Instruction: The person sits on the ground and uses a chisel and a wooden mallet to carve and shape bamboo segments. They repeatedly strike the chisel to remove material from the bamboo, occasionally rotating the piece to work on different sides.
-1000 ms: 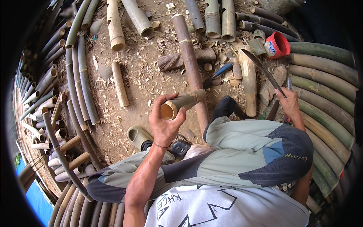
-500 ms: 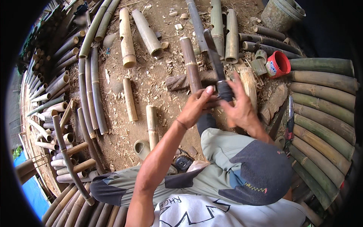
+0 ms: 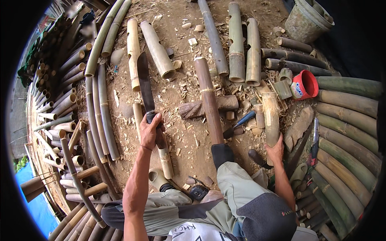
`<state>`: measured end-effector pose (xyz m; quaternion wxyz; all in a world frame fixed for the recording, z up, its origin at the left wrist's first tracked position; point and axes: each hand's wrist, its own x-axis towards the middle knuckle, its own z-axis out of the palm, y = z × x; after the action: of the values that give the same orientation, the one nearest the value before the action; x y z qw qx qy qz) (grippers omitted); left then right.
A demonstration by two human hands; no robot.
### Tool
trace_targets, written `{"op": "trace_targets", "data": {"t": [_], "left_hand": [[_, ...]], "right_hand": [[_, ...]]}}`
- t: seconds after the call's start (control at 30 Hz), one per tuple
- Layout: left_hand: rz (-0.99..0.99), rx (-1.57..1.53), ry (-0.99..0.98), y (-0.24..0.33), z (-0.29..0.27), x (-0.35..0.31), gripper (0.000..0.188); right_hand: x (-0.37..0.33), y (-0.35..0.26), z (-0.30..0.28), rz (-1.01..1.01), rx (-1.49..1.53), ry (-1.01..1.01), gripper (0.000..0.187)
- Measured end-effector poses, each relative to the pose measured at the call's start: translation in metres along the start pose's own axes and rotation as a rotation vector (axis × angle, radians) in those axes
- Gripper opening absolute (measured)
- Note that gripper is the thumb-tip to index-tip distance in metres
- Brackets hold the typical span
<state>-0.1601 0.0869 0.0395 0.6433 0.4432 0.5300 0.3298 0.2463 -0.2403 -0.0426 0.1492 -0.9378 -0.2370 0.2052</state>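
My left hand is closed round the dark handle of a machete, its broad blade pointing away from me above the ground. At the right, my right hand grips the near end of a short, thick wooden piece with a frayed pale top. Between the hands, a brown bamboo pole lies across a rough log; its near end meets my dark-covered foot. A blue-handled tool lies beside the pole. Near my right hand is a dark curved handle.
Notched bamboo tubes lie ahead among wood chips. A red bucket and a dirty pale pail stand at the right. Green bamboo lengths line the right side; cut tubes are stacked left. A saw lies right.
My hands were together over the machete by the pole. The left has carried it leftward, while the right has moved down and right onto the wooden piece.
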Motion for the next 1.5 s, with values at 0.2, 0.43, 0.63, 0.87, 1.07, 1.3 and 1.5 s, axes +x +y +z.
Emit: {"op": "trace_targets", "data": {"t": [0.2, 0.43, 0.63, 0.87, 1.07, 1.3, 1.5], "left_hand": [[0.061, 0.494, -0.076, -0.009, -0.027, 0.028, 0.038], [0.181, 1.169, -0.344, 0.010, -0.003, 0.058, 0.047], [0.178, 1.425, -0.473, 0.010, 0.009, 0.070, 0.075], [0.163, 1.494, -0.532, 0.007, 0.002, 0.076, 0.080], [0.180, 1.485, -0.526, 0.004, -0.001, 0.075, 0.079], [0.167, 1.510, -0.514, 0.006, 0.002, 0.074, 0.076], [0.075, 1.523, -0.539, 0.005, 0.007, 0.078, 0.068]], "right_hand": [[-0.009, -0.026, -0.051, -0.086, 0.437, -0.176, 0.091], [0.003, -0.070, -0.097, -0.338, 0.875, -0.138, 0.088], [0.004, -0.180, -0.146, -0.436, 1.148, -0.247, 0.092], [0.003, -0.187, -0.169, -0.464, 1.014, -0.448, 0.097], [-0.007, -0.219, -0.158, -0.461, 0.901, -0.455, 0.094], [-0.005, -0.230, -0.107, -0.727, 0.863, -0.259, 0.089], [0.021, -0.221, -0.047, -0.779, 0.020, -0.444, 0.104]]}}
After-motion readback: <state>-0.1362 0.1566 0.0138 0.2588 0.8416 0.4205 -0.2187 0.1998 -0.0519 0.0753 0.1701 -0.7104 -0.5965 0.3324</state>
